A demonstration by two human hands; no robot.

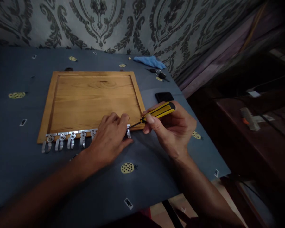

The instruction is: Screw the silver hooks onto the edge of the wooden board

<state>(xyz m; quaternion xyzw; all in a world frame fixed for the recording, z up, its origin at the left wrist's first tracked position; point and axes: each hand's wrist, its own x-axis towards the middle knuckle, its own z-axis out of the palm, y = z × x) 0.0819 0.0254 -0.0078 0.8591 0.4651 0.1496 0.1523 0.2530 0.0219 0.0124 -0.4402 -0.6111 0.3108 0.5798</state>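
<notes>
Head view shows a person working at a desk (11,158) covered in dark cloth printed with pineapples. On it lies a wooden board (92,101), flat, its raised frame enclosing a recessed panel. A metal hook rail (79,131) runs along the board's near edge, its hooks reaching past that edge; five show left of the person's left hand (109,137) and one beyond its fingertips. That hand lies over the rail with fingers bent and thumb stretched beneath the last hook; whether it grips anything one cannot tell. The right hand (172,129) pinches a yellow-and-black screwdriver (160,110) between thumb and fingers, the slanted shaft's tip at the last hook. Just beyond this hand lies a black flat object (164,96), with keys (159,74) and a blue cloth (149,61) farther back.
</notes>
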